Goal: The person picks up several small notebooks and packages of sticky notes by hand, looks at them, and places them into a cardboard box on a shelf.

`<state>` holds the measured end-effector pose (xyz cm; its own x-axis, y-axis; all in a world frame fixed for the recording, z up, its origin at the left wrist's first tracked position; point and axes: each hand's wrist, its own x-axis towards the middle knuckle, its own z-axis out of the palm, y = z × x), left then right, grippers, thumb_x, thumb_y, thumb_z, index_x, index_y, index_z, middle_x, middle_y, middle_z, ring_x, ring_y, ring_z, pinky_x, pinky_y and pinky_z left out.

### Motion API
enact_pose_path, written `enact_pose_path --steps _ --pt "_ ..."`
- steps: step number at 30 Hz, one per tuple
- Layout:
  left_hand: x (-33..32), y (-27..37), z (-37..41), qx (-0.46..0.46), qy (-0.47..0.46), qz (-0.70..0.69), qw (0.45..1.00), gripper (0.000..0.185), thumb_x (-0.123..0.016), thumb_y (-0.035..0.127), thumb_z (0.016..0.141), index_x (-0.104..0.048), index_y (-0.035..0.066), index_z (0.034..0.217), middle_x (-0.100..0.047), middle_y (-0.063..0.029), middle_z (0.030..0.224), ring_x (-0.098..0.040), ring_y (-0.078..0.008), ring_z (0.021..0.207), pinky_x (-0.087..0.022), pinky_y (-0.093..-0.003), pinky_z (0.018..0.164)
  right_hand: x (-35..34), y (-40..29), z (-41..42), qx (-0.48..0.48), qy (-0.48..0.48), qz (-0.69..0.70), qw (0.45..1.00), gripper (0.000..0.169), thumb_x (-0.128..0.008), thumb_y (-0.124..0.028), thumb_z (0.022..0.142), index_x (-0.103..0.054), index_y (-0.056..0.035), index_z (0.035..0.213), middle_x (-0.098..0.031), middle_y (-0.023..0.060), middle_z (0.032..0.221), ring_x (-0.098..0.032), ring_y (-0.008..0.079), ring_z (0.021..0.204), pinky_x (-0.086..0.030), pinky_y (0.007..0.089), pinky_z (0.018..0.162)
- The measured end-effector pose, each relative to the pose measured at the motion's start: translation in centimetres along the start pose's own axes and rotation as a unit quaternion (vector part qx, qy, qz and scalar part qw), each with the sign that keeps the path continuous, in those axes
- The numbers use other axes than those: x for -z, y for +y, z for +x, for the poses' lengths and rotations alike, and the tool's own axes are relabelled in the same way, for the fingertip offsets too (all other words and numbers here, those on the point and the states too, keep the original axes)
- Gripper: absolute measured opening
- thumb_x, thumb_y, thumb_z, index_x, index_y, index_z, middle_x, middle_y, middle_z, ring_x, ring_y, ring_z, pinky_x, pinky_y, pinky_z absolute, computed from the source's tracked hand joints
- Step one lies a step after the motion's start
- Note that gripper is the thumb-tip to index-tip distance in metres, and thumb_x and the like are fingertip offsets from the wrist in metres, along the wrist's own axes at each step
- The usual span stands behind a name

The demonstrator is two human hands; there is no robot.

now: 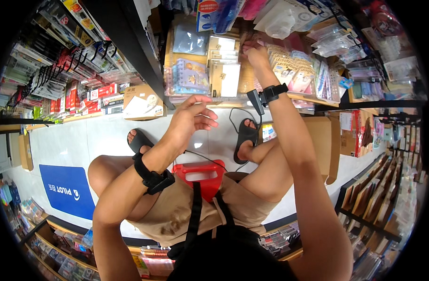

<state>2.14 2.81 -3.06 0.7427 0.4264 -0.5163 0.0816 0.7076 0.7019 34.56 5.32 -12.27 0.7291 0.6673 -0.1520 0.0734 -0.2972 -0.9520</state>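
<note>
My right hand [257,56] reaches onto a wooden shelf [247,79], into the gap between small kraft-coloured boxes [224,79] with white fronts and a row of packaged stationery sets [288,66] with printed card tops. Its fingers are curled near the back of the shelf, and what they touch is hard to make out. In front of the shelf edge, my left hand [191,117] hovers with loosely bent fingers and nothing in it. Nearest to it on the shelf lie spiral notebooks [190,77] with a purple cover. Behind them sits a blue-grey plastic-wrapped pack [190,39].
Black shelf uprights [140,45] border the left. Hanging packs [221,15] overhang the shelf. A red plastic stool [209,175] is between my legs. A black cable [232,117] crosses the floor near my foot. Cardboard boxes [320,147] stand at right, and a blue mat [66,191] lies left.
</note>
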Motion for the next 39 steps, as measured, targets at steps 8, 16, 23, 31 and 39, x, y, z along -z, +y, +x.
enact_pose_path --steps 8,16,23,31,39 --pt "-0.9 0.2 0.1 0.001 -0.026 0.057 0.998 0.022 -0.045 0.021 0.095 -0.052 0.008 0.112 -0.062 -0.0071 0.087 -0.063 -0.0154 0.077 -0.045 -0.026 0.07 2.8 -2.2 -4.1 -0.033 -0.146 0.041 0.988 0.042 -0.053 0.0 0.085 -0.053 -0.0012 0.127 -0.059 0.0098 0.118 -0.058 0.019 0.105 -0.048 0.0307 0.087" --pt "-2.4 0.3 -1.0 -0.041 -0.076 0.127 0.988 0.024 -0.046 0.03 0.096 -0.054 0.009 0.105 -0.062 -0.0047 0.086 -0.061 -0.013 0.07 -0.042 -0.0228 0.063 4.3 -5.1 -7.3 -0.051 -0.191 0.041 0.979 0.046 -0.054 -0.008 0.09 -0.044 0.0 0.134 -0.058 0.0173 0.124 -0.061 0.0214 0.106 -0.051 0.0306 0.088" --pt "-1.7 -0.4 -1.6 -0.063 -0.091 0.192 0.975 0.029 -0.04 0.031 0.1 -0.056 0.008 0.093 -0.062 -0.0037 0.081 -0.056 -0.0107 0.058 -0.04 -0.0213 0.055 17.6 -11.2 -19.3 0.076 -0.175 0.212 0.958 0.043 -0.05 -0.015 0.094 -0.042 0.0036 0.133 -0.061 0.0171 0.116 -0.062 0.0248 0.103 -0.048 0.0321 0.091" --pt "-0.2 -1.1 -2.0 -0.045 -0.075 0.264 0.96 0.024 -0.045 0.027 0.097 -0.058 0.009 0.107 -0.062 -0.0037 0.082 -0.058 -0.011 0.064 -0.043 -0.022 0.059 39.0 -11.4 -28.5 0.296 0.149 0.267 0.905 0.028 -0.053 -0.015 0.093 -0.055 0.0026 0.114 -0.067 0.0126 0.092 -0.062 0.0181 0.078 -0.049 0.0273 0.07" --pt "0.5 -1.7 -1.7 -0.04 -0.072 0.344 0.935 0.022 -0.049 0.02 0.095 -0.057 0.007 0.111 -0.062 -0.0048 0.086 -0.06 -0.0109 0.066 -0.042 -0.021 0.062 38.7 18.1 -29.7 -0.2 0.231 0.187 0.934 0.025 -0.041 -0.023 0.091 -0.057 -0.0087 0.104 -0.066 0.0082 0.089 -0.062 0.0182 0.071 -0.05 0.0297 0.063"
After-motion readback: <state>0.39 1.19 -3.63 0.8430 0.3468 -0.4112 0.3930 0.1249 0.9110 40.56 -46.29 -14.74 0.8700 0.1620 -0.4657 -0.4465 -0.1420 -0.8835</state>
